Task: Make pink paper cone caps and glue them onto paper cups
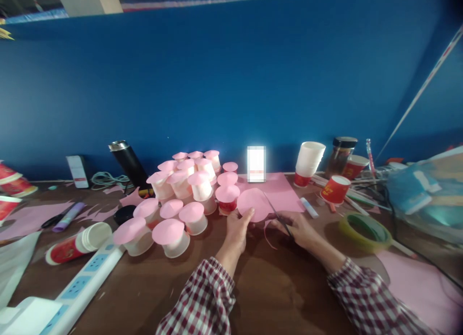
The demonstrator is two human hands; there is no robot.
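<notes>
Between the thumb and fingers of my left hand (237, 232) is a round pink paper disc (254, 204), held flat above the table. My right hand (294, 229) grips a pair of scissors (278, 213), whose blades point up and left to the disc's right edge. A thin curled pink paper strip (269, 239) hangs below the disc near my right fingers. Behind lies a larger pink sheet (284, 192). Left of my left hand stand several paper cups topped with pink paper cones (171, 231). A red cup (227, 200) with a pink top is close to my left fingers.
At left are a power strip (85, 279), stacked cups on their side (77, 243) and a black flask (128, 163). Rightward are upright stacked cups (310, 161), a glue stick (309, 207), a tape roll (365, 232) and a jar (340, 156). A blue partition (231, 84) stands behind.
</notes>
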